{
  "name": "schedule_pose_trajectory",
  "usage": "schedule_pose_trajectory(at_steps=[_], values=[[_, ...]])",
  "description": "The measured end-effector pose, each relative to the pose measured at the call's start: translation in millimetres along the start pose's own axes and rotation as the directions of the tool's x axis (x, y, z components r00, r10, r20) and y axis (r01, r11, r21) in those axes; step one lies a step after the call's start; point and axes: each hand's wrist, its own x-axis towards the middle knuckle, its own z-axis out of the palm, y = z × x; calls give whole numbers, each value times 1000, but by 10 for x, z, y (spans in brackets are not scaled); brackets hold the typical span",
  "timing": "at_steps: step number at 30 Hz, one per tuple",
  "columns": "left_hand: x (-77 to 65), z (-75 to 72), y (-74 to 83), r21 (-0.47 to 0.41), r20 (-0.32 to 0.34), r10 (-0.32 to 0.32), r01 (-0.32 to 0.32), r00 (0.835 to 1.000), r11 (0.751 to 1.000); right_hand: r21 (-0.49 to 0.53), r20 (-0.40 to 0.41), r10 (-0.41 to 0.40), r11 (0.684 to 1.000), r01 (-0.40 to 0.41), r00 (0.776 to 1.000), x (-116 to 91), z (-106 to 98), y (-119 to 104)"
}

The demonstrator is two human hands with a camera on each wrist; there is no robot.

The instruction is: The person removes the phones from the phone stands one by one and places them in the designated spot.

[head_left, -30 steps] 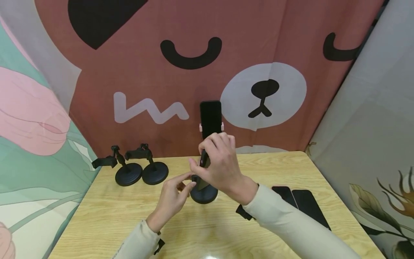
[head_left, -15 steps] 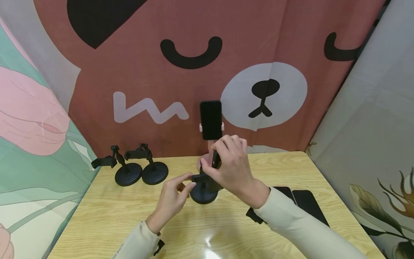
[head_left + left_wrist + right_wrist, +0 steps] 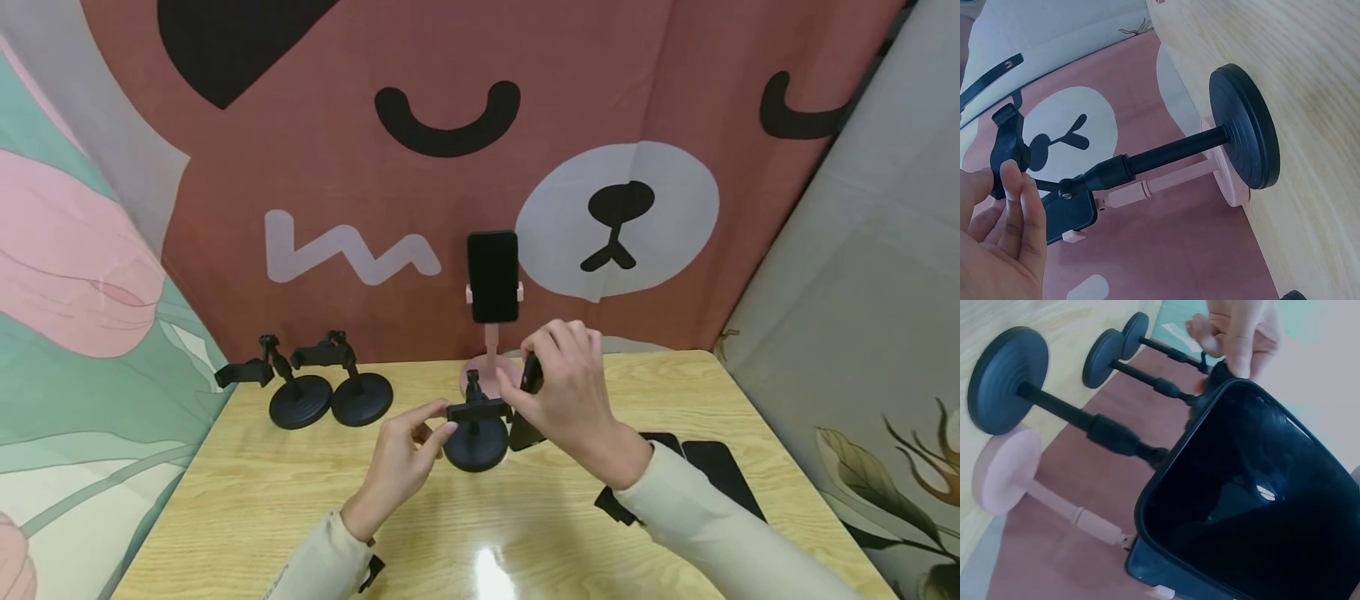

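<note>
Head view: the clamp [image 3: 480, 412] of a black stand [image 3: 477, 450] is pinched by the fingers of the left hand [image 3: 405, 454]. A dark phone [image 3: 527, 432] is gripped by those of the right hand [image 3: 573, 396], just right of the clamp. Left wrist view: the stand's base is supported on the worktop [image 3: 1316, 94], near a pink stand [image 3: 1182, 175]. Right wrist view: the phone's glossy side is exposed; contact with the clamp cannot be told.

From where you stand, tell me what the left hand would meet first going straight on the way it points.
First, the black clamp, whose end the left hand pinches. Beyond it, probably the phone in the right hand, though depth is hard to judge.
</note>
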Motion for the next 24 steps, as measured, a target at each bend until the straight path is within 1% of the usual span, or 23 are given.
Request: schedule_pose_trajectory(at_steps=[5,14,24], values=[[1,3,10,1,2,-20,20,1000,1000,-27,-3,23,999,-23,1000,-107,-20,96],[2,5,11,9,6,-24,24,1000,1000,-116,54,77,991,-71,996,-267,-73,255],[3,8,25,12,5,-29,29,1000,1000,-199,91,125,974,-105,988,-394,-97,389]])
